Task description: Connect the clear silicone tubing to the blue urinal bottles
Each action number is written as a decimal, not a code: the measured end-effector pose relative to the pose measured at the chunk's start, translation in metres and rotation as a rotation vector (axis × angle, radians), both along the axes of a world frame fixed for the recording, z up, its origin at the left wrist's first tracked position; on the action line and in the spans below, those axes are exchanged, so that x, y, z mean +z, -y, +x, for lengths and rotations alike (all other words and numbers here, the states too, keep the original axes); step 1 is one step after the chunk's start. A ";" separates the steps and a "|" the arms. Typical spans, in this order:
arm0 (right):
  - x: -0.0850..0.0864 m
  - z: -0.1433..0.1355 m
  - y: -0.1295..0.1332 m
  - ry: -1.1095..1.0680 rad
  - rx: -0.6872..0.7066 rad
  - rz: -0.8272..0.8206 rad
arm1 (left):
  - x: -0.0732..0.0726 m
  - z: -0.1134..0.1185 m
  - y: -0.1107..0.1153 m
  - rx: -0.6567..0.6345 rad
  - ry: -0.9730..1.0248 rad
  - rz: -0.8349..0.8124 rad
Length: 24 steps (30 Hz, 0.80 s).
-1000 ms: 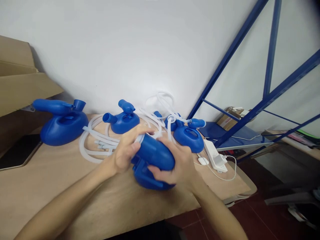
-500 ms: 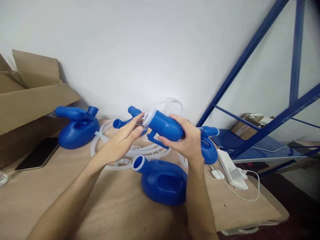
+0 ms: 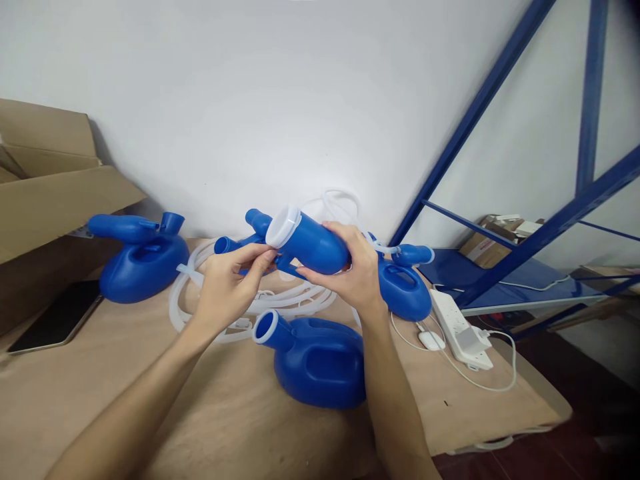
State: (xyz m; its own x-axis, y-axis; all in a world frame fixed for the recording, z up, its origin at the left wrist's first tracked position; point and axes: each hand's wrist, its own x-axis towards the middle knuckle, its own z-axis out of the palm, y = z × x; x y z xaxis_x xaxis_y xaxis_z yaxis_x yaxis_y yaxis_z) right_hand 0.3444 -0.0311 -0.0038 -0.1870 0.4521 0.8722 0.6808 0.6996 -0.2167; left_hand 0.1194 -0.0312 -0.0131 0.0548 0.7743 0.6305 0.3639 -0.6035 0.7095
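A blue round-ended cup (image 3: 325,247) is being held up above the bench (image 3: 235,420), its mouth, covered by a white cap (image 3: 283,227), being aimed toward ten o'clock. Taking the cup as the dial's centre, its rounded end is being gripped from between three and four o'clock by the right hand (image 3: 357,267); the fingers are being spread by the cup's width, the thumb being pressed along the underside and a finger being laid over the top. From between eight and nine o'clock, the lower edge of the white cap is being pinched by the left hand (image 3: 227,280), thumb and index finger being brought nearly together; which small part is being caught between the tips cannot be told.

At six o'clock, a blue bottle (image 3: 295,360) is being supported on the bench, its open, white-ringed neck being turned toward ten. Translucent hoses (image 3: 295,300) are being left coiled at seven. A second bottle (image 3: 133,277), with a cup attached, is being kept at nine, beside a phone (image 3: 55,323) and below a cardboard box (image 3: 55,200). At four, a third bottle (image 3: 410,300) is being flanked, farther out, by a power strip (image 3: 453,320).
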 end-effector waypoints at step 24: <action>-0.010 -0.022 0.009 -0.021 -0.204 0.119 | -0.014 0.014 -0.003 -0.062 0.388 0.015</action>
State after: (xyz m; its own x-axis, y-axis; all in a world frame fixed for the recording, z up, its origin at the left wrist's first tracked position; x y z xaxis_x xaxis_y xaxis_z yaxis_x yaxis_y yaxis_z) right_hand 0.3227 -0.0402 -0.0137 -0.0835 0.3722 0.9244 0.8069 0.5696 -0.1565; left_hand 0.1338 -0.0284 -0.0272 -0.1438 0.7676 0.6246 0.0326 -0.6272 0.7782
